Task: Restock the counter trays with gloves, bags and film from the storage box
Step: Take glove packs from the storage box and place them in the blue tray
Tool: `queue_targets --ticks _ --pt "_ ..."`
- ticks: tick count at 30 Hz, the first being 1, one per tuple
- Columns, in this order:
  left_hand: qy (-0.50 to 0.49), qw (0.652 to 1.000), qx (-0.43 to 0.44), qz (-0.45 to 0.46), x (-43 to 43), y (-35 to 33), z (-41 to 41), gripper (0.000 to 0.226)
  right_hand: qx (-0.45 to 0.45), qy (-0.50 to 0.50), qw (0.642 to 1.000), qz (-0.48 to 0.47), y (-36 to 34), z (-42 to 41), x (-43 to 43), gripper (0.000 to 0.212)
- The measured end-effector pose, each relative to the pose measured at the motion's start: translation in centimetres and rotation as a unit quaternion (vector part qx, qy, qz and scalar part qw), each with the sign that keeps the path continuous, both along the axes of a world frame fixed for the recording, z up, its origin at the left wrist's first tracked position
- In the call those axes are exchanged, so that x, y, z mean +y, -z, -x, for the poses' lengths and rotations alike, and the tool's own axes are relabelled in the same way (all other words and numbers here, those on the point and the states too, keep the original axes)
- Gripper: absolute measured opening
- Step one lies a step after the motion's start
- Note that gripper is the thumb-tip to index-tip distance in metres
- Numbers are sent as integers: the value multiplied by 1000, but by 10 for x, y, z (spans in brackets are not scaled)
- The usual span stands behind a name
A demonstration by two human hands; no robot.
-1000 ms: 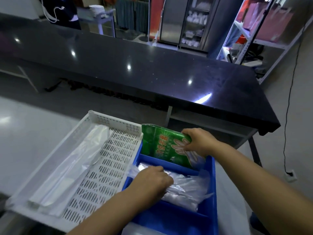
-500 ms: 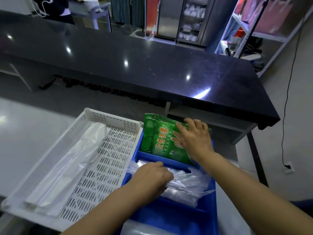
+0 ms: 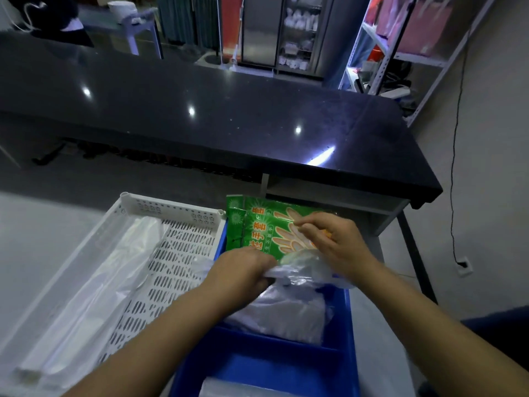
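Note:
A blue divided tray [image 3: 347,336] sits in front of me. Green glove packets [image 3: 257,224] lean upright in its far compartment. My right hand [image 3: 335,242] rests on the front packet, fingers curled against its face. A bundle of clear plastic bags [image 3: 286,316] fills the middle compartment. My left hand [image 3: 243,273] is closed on the top of that bundle, pulling a fold of it up toward the right hand. More clear plastic [image 3: 229,386] shows in the near compartment.
A white perforated tray [image 3: 177,259] stands left of the blue one, with a long roll wrapped in clear plastic [image 3: 94,293] along its left side. A black counter [image 3: 229,116] runs across behind. Metal shelving [image 3: 400,53] is at the far right.
My right hand pushed the green packets upright into the far compartment. My left hand has lifted a fold of the clear bags up toward the right hand.

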State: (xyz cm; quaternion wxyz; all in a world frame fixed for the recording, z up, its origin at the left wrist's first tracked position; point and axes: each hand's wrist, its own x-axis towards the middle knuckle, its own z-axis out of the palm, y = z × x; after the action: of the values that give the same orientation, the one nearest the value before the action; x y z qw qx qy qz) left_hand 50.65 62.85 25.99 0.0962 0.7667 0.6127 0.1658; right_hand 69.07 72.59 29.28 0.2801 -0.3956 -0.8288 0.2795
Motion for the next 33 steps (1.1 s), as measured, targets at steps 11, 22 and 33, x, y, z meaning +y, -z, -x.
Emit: queue_targets --ticks 11,22,33 --pt "-49 992 -106 57 36 -42 5 35 -231 36 972 0 -17 -12 -23 15" --pt "104 938 43 -327 5 -18 0 11 -109 123 950 265 -22 -13 -6 24" --pt "6 965 124 -229 44 -16 8 86 -228 83 957 -159 -29 5 6 8"
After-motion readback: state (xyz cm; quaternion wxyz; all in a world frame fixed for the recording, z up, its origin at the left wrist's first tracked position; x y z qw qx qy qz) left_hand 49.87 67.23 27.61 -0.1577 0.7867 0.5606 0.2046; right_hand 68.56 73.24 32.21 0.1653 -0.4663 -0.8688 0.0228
